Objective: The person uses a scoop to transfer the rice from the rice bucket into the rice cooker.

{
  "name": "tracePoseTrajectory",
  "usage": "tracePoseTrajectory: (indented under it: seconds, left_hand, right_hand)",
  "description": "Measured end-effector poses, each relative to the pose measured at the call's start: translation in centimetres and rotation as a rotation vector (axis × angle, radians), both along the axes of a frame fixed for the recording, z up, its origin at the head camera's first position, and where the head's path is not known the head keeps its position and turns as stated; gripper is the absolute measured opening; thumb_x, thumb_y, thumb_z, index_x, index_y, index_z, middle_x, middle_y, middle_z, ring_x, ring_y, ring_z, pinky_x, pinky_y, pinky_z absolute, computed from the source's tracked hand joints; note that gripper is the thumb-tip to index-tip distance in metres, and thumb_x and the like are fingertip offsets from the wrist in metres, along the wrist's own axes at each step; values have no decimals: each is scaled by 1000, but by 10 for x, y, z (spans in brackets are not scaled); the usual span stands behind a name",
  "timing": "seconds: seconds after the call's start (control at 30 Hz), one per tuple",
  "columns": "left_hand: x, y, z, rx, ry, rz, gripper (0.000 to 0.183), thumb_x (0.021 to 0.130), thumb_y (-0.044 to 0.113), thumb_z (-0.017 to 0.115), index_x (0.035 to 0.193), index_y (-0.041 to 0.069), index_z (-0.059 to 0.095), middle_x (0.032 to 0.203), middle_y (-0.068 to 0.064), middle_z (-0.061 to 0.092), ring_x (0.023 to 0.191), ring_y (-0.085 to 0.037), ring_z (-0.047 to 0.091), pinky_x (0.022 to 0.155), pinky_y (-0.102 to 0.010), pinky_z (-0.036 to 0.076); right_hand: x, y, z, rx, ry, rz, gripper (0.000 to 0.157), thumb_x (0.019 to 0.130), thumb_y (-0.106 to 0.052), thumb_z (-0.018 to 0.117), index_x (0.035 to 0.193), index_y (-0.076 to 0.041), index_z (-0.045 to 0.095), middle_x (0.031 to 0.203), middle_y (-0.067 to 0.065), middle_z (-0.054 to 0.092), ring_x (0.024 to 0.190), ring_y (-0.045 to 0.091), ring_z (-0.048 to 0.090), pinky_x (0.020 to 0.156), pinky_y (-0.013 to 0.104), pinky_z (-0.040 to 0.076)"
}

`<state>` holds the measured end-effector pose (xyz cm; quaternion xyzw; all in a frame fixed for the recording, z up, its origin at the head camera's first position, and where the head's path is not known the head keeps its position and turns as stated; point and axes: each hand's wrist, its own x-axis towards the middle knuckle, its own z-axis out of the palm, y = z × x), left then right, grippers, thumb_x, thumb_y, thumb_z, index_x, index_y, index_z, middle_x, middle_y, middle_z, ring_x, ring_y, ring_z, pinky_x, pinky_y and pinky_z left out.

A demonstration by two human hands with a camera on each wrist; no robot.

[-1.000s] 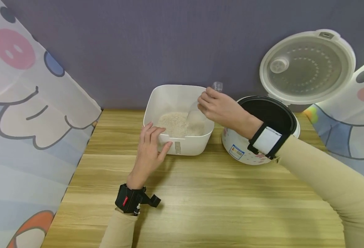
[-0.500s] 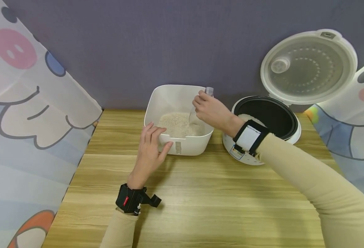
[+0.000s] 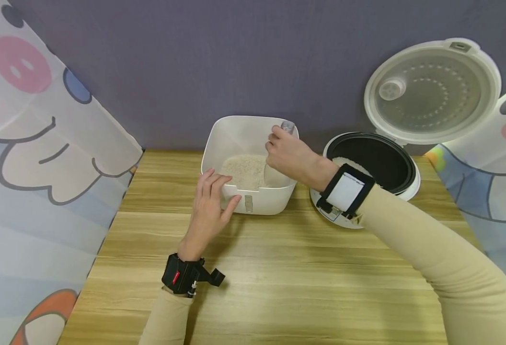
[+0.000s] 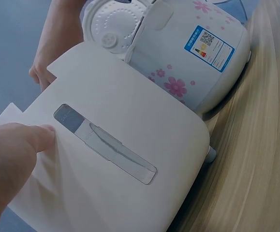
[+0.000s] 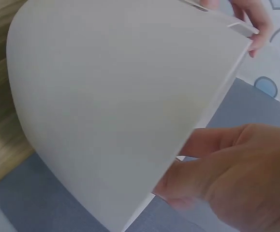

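Observation:
A white rice bin (image 3: 268, 203) with rice (image 3: 242, 168) inside stands against the back wall. My left hand (image 3: 210, 206) grips its front rim, fingers over the edge and thumb on the outer wall beside a narrow clear window (image 4: 106, 145). Over the bin's right side, my right hand (image 3: 293, 155) holds a clear plastic scoop by its handle (image 3: 287, 126), which sticks up above the fist. The scoop's bowl (image 3: 273, 176) is down in the rice. In the right wrist view, the bin's side wall (image 5: 115, 106) hides the scoop and the fingertips.
To the right, a white flowered rice cooker (image 4: 178, 67) stands close beside the bin, partly under my right forearm. Its lid (image 3: 434, 96) is raised, and some rice (image 3: 351, 164) shows in the dark inner pot (image 3: 382, 155). A wooden table (image 3: 304, 282) lies in front.
My right hand has shifted left and slightly down with the scoop, whose handle moved left too. The forearm's shift uncovers rice in the cooker. My left hand stays on the rim.

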<state>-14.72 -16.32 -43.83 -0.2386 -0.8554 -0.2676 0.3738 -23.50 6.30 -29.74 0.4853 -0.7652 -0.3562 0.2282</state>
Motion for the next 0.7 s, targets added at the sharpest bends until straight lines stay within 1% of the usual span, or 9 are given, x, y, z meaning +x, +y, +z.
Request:
tracePoseTrajectory:
  seconds: [0.13,0.27,0.37,0.43,0.6,0.7]
  left_hand:
    - [0,0,-1,-3,5,7,46,101,30,65,131,-3,53,130,-22,52,137,-47,41,126,-49,25]
    - [0,-1,-2,1,8,8,46,100,28,65,131,-3,53,130,-22,53,137,-46,41,126,-49,24]
    - [0,-1,-1,9,3,6,46,101,30,65,131,-3,53,130,-22,53,139,-45,40,126,-49,25]
    - [0,-1,0,13,-8,6,45,101,30,64,131,-2,54,130,-21,52,140,-44,40,127,-48,25]
    - [0,0,0,16,-14,2,45,102,31,64,130,-2,54,129,-22,52,137,-46,41,127,-48,24]
    - [0,1,-1,13,-11,4,45,102,32,63,130,-2,54,129,-23,52,137,-47,40,127,-48,24]
  right_hand:
    - [2,2,4,-28,-90,-27,12,92,-6,73,83,-11,78,90,9,74,89,27,65,91,41,39]
    - [3,7,7,-70,-230,-62,10,90,-3,73,83,-10,76,90,9,72,89,29,64,92,44,40]
    - [3,10,9,-86,-313,-93,9,89,-3,75,86,-11,76,91,9,72,89,30,64,90,44,40]
    - [3,11,9,-95,-346,-102,8,89,-4,75,87,-12,77,91,9,72,88,30,64,89,44,40]
    - [5,11,7,-138,-420,-102,10,88,-5,75,88,-14,78,89,10,72,84,30,63,86,44,40]
    - [6,9,5,-165,-492,-129,4,87,-11,77,90,-14,78,90,10,72,84,30,64,85,45,40]
